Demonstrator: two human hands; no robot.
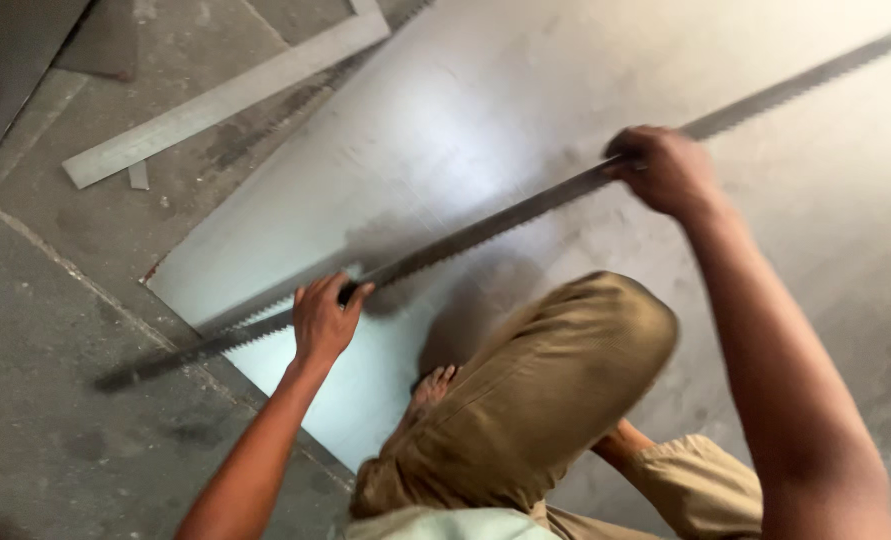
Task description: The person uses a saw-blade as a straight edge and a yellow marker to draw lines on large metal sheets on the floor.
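A long, thin toothed metal blade (485,228), like a saw band, lies slanted across a large grey metal sheet (485,110) on the floor. My left hand (323,318) grips the blade near its lower left part, close to the sheet's edge. My right hand (665,168) grips the same blade farther up to the right. I am crouching on the sheet; my knee in tan trousers (555,380) and a bare foot (431,388) show between my arms.
A flat, light metal strip (225,98) lies on the concrete floor (65,330) at the upper left, with a small offcut (138,176) beside it. The blade's dark end (135,368) overhangs the sheet onto the floor.
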